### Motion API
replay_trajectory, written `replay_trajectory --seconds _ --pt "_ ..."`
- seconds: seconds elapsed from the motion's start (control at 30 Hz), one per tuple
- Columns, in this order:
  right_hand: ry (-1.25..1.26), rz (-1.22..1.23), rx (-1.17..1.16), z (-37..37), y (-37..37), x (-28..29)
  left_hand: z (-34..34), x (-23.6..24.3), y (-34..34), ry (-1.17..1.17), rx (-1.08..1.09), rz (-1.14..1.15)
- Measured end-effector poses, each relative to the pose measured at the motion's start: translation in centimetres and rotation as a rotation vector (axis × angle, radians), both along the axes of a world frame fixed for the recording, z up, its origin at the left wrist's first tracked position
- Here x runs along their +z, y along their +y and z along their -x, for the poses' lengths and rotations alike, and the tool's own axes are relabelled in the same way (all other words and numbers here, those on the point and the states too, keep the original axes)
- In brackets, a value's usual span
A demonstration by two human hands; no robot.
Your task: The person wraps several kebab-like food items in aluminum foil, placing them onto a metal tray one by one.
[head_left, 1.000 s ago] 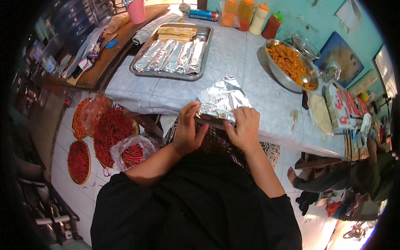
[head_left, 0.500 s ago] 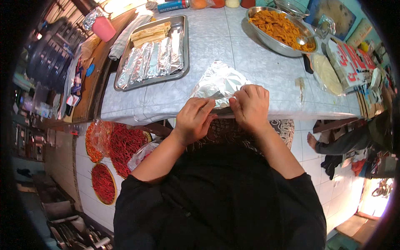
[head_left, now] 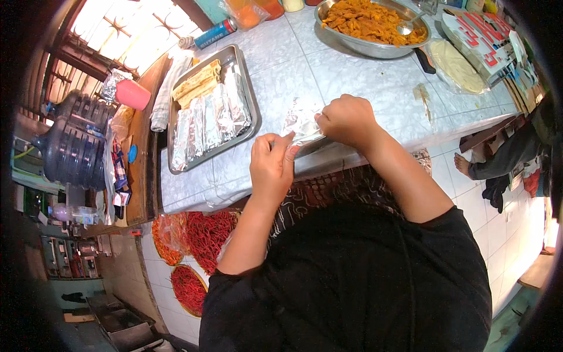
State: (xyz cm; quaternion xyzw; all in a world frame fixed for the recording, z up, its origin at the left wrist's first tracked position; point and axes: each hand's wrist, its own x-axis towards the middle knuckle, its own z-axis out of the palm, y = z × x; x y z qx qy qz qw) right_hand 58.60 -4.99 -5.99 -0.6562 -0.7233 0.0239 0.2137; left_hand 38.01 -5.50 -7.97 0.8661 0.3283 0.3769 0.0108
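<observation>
A crumpled piece of aluminum foil [head_left: 301, 117] lies near the front edge of the table, partly rolled up between my hands. My left hand [head_left: 271, 161] is closed at its near left corner, with thumb and fingers pinching the foil. My right hand [head_left: 347, 121] is curled closed on the foil's right end, hiding that part. Whatever is inside the foil cannot be seen. To the left sits a metal tray [head_left: 246, 79] bearing several foil-wrapped rolls [head_left: 205, 126] and some bare pale-brown folded wraps [head_left: 197, 82]. Farther back, a steel bowl [head_left: 381, 53] holds orange-coated food [head_left: 363, 22] and a spoon [head_left: 406, 27].
A black-handled utensil [head_left: 425, 61] and a bag of pale flat sheets [head_left: 456, 66] lie at the right, beside a box with red lettering [head_left: 480, 42]. A blue gas canister [head_left: 215, 33] stands behind the tray. Round trays of red chillies [head_left: 189, 288] rest on the floor.
The foil sheet has become smaller, rolled further between my hands. My right hand has tightened into a fist higher on the foil. The whole view has turned, tilting the table.
</observation>
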Motion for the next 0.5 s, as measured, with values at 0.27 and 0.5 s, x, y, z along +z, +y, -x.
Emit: replay_trajectory --seconds 0.27,0.5 --pt "-0.097 -0.345 -0.035 0.4 1.0 -1.4 -1.0 -0.3 0.3 0.078 0.184 -0.069" --pt "-0.023 -0.427 0.298 0.5 -1.5 -1.9 -1.0 1.8 -0.4 0.041 0.026 0.266"
